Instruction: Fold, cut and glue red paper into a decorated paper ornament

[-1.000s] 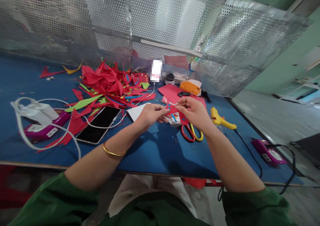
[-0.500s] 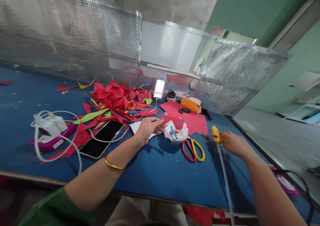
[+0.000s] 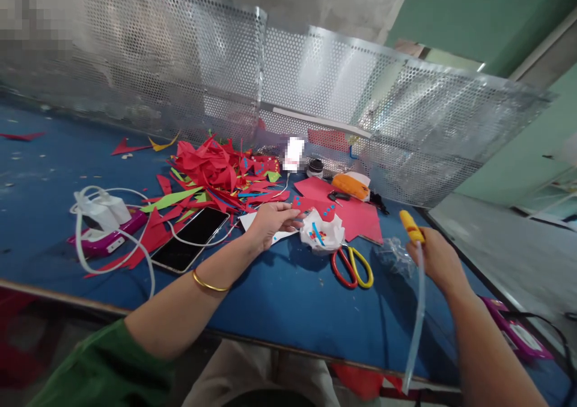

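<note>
My left hand (image 3: 273, 222) pinches the left end of a red paper piece (image 3: 318, 207) with blue dots. Just under that piece lies a crumpled white paper (image 3: 332, 235) holding small coloured bits and a blue strip. My right hand (image 3: 433, 253) is wrapped round a yellow glue gun (image 3: 412, 226), raised over the right side of the table, with a long translucent glue stick (image 3: 417, 329) hanging from its back. Scissors with a red and a yellow handle (image 3: 360, 269) lie between my hands. Clear crumpled plastic (image 3: 396, 255) is left of my right hand.
Red and green paper scraps (image 3: 207, 163) pile up at the back left. A black phone (image 3: 192, 238), white cables and a purple power strip (image 3: 112, 241) lie left. Red sheets (image 3: 360, 217) and an orange object (image 3: 351, 186) are behind; a perforated metal screen (image 3: 315, 76) stands beyond.
My right hand has lifted the glue gun up and away from the clear plastic, and its glue stick swings with it. My left hand still holds the red piece. The view has shifted slightly.
</note>
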Demonstrator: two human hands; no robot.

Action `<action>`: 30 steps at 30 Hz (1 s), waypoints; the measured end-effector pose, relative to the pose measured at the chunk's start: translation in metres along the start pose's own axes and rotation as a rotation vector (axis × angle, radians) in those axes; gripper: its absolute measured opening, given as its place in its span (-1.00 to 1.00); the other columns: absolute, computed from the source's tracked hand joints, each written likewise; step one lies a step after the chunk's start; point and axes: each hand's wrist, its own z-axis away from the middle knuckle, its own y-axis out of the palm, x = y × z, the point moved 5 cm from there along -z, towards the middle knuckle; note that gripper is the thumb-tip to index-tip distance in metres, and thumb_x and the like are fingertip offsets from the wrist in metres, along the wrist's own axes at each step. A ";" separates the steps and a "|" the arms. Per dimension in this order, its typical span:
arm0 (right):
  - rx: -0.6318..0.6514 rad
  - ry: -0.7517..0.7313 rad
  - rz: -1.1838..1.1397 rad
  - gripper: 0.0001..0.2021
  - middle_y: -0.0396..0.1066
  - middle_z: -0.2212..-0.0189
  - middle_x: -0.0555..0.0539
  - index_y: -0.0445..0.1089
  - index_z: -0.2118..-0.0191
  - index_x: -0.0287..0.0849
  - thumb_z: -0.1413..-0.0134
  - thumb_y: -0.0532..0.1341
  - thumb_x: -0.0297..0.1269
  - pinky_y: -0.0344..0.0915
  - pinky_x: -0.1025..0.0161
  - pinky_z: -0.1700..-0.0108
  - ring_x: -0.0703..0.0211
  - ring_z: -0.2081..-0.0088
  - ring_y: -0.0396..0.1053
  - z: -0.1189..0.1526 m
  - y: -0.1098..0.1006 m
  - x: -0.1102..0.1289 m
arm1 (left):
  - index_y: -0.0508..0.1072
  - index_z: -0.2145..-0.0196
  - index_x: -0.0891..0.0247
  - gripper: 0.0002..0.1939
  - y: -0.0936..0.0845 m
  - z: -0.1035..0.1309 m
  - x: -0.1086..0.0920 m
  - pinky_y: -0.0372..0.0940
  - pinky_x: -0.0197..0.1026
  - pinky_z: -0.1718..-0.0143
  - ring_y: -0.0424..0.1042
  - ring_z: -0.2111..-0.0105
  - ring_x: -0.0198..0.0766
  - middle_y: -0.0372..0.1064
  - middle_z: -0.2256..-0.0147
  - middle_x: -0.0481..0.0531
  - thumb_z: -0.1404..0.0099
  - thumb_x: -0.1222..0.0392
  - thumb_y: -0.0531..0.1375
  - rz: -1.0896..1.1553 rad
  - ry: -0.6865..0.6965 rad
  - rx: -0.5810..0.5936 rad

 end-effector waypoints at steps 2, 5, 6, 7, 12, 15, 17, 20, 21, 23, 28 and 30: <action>-0.096 0.093 -0.243 -0.72 0.51 0.19 -0.30 0.39 0.15 -0.14 -0.07 0.14 -0.11 0.39 0.00 0.19 -0.20 0.12 0.49 0.002 -0.008 0.013 | 0.51 0.43 0.32 -0.92 0.000 -0.001 0.000 0.35 -0.33 0.45 0.55 0.47 -0.33 0.61 0.34 0.13 -0.18 0.31 0.34 0.009 0.002 0.003; -0.095 0.086 -0.632 -0.68 0.54 0.24 -0.18 0.40 0.18 -0.12 -0.14 0.12 0.01 0.44 0.09 0.30 -0.07 0.22 0.55 0.009 -0.010 0.053 | 0.50 0.42 0.32 -0.94 0.001 -0.001 0.000 0.34 -0.32 0.44 0.55 0.47 -0.32 0.61 0.34 0.12 -0.19 0.31 0.32 0.022 0.006 0.001; -0.104 0.063 -0.840 -0.69 0.55 0.23 -0.15 0.41 0.18 -0.11 -0.11 0.18 0.01 0.46 0.09 0.27 -0.04 0.22 0.55 0.013 -0.011 0.069 | 0.50 0.42 0.32 -0.94 0.001 -0.001 0.000 0.34 -0.31 0.45 0.55 0.48 -0.32 0.61 0.34 0.12 -0.20 0.31 0.32 0.024 0.003 -0.003; -0.069 0.034 -0.979 -0.71 0.56 0.23 -0.13 0.43 0.20 -0.10 -0.10 0.21 0.00 0.48 0.09 0.25 -0.03 0.22 0.55 0.018 -0.010 0.088 | 0.49 0.42 0.32 -0.93 0.001 -0.001 0.001 0.33 -0.31 0.45 0.55 0.49 -0.32 0.61 0.34 0.11 -0.20 0.31 0.31 0.026 -0.003 -0.007; 0.194 -0.150 -1.094 -0.66 0.59 0.26 -0.12 0.51 0.17 -0.12 -0.16 0.23 0.06 0.52 0.07 0.20 0.02 0.25 0.56 0.051 0.005 0.168 | 0.48 0.40 0.33 -0.93 0.001 -0.001 0.001 0.28 -0.33 0.50 0.55 0.50 -0.32 0.61 0.35 0.11 -0.23 0.34 0.30 0.032 -0.018 -0.019; 0.130 -0.217 -0.978 -0.63 0.60 0.28 -0.13 0.54 0.20 -0.14 -0.19 0.21 0.08 0.50 0.05 0.12 0.02 0.24 0.57 0.064 0.015 0.185 | 0.49 0.38 0.35 -0.95 0.002 -0.002 0.000 0.29 -0.36 0.50 0.55 0.50 -0.34 0.61 0.33 0.10 -0.26 0.35 0.28 0.024 -0.005 0.000; 0.061 -0.228 -0.884 -0.60 0.61 0.27 -0.15 0.54 0.20 -0.15 -0.19 0.21 0.11 0.49 0.07 0.13 0.02 0.25 0.56 0.070 0.021 0.186 | 0.50 0.38 0.35 -0.94 0.002 -0.002 0.001 0.29 -0.37 0.51 0.55 0.50 -0.35 0.62 0.31 0.10 -0.27 0.35 0.28 0.020 0.004 0.004; 0.029 -0.228 -0.763 -0.56 0.60 0.30 -0.15 0.53 0.20 -0.18 -0.18 0.20 0.14 0.46 0.14 0.23 0.03 0.31 0.54 0.075 0.026 0.182 | 0.51 0.37 0.35 -0.96 0.003 -0.002 0.001 0.28 -0.38 0.52 0.56 0.48 -0.35 0.62 0.30 0.10 -0.26 0.34 0.29 0.020 0.024 0.016; 0.028 -0.232 -0.729 -0.56 0.59 0.32 -0.14 0.53 0.21 -0.17 -0.19 0.18 0.15 0.45 0.16 0.25 0.04 0.32 0.54 0.076 0.027 0.181 | 0.52 0.37 0.34 -0.96 0.004 -0.002 0.002 0.29 -0.38 0.52 0.56 0.48 -0.35 0.62 0.31 0.09 -0.26 0.34 0.29 0.020 0.027 0.024; 0.029 -0.256 -0.658 -0.55 0.57 0.37 -0.11 0.52 0.24 -0.16 -0.21 0.14 0.15 0.43 0.18 0.26 0.06 0.33 0.53 0.078 0.028 0.178 | 0.53 0.36 0.34 -0.97 0.005 -0.001 0.003 0.29 -0.38 0.51 0.56 0.48 -0.35 0.61 0.32 0.07 -0.26 0.34 0.29 0.021 0.029 0.041; -0.002 -0.330 -0.507 -0.56 0.54 0.40 -0.09 0.49 0.30 -0.12 -0.25 0.09 0.14 0.35 0.22 0.36 0.09 0.37 0.48 0.080 0.032 0.177 | 0.54 0.37 0.33 -0.96 0.006 0.000 0.002 0.30 -0.38 0.51 0.56 0.49 -0.35 0.61 0.34 0.04 -0.25 0.37 0.27 0.023 0.021 0.044; -0.039 -0.339 -0.477 -0.58 0.52 0.41 -0.08 0.47 0.29 -0.12 -0.26 0.09 0.12 0.32 0.21 0.39 0.10 0.40 0.45 0.080 0.034 0.177 | 0.54 0.38 0.34 -0.95 0.006 0.001 0.002 0.30 -0.37 0.51 0.56 0.50 -0.35 0.61 0.36 0.04 -0.25 0.37 0.27 0.016 0.016 0.033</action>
